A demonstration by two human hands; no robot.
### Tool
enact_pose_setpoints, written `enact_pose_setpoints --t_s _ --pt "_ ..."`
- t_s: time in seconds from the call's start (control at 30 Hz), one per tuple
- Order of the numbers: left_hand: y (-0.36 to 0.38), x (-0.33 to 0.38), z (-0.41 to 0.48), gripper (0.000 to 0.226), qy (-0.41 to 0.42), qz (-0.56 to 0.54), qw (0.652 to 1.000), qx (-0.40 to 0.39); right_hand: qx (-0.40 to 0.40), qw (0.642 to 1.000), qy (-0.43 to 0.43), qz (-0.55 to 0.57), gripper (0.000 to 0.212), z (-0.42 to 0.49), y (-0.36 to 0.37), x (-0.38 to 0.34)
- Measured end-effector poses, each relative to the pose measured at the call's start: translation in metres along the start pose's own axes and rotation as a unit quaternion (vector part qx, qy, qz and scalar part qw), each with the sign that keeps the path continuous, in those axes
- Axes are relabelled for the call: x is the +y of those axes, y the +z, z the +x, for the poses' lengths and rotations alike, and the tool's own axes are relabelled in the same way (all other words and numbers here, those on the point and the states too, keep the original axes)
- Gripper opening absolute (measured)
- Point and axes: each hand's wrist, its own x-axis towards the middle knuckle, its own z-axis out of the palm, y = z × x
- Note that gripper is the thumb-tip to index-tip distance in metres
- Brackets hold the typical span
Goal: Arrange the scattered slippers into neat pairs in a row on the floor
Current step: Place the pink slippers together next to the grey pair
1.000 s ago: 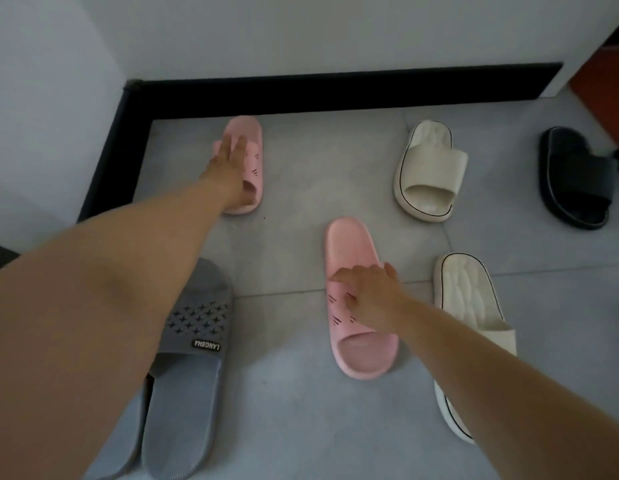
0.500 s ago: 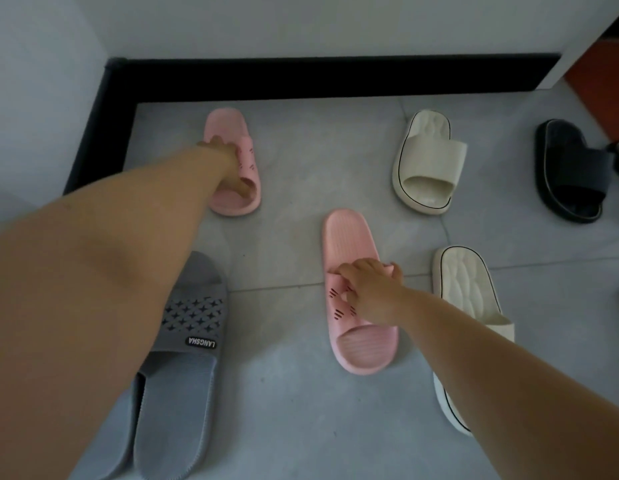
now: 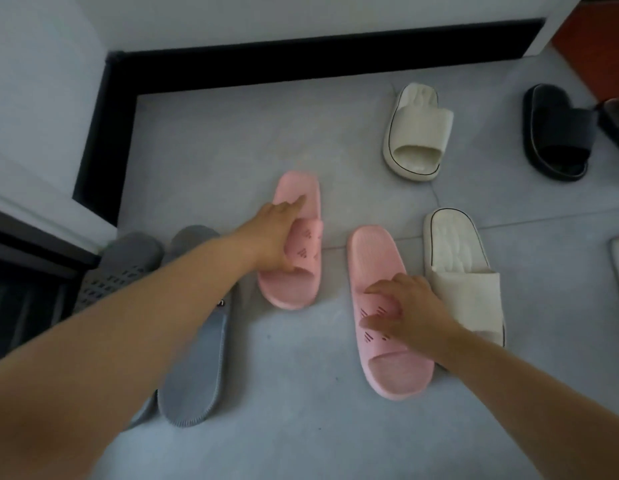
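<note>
Just right of the grey pair (image 3: 193, 375), my left hand (image 3: 278, 237) grips the first pink slipper (image 3: 297, 289) by its strap, one finger stretched along the footbed. Farther right of the grey pair, my right hand (image 3: 413, 313) pinches the strap of the second pink slipper (image 3: 373, 251), fingers curled. Both lie apart on the floor (image 3: 301, 427), the second just beside a cream slipper (image 3: 463, 299).
</note>
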Motion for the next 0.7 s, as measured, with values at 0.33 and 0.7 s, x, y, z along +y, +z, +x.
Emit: enact_pose_setpoints --t_s 0.33,0.7 --pt "0.069 0.065 -0.077 0.106 -0.008 0.038 0.999 0.010 -0.002 1.000 -0.017 -0.008 0.049 -0.022 -0.005 -0.003" --pt "0.072 0.069 -0.103 0.114 -0.091 0.121 0.988 -0.015 -0.076 0.994 -0.084 0.000 0.051 -0.025 0.005 -0.010"
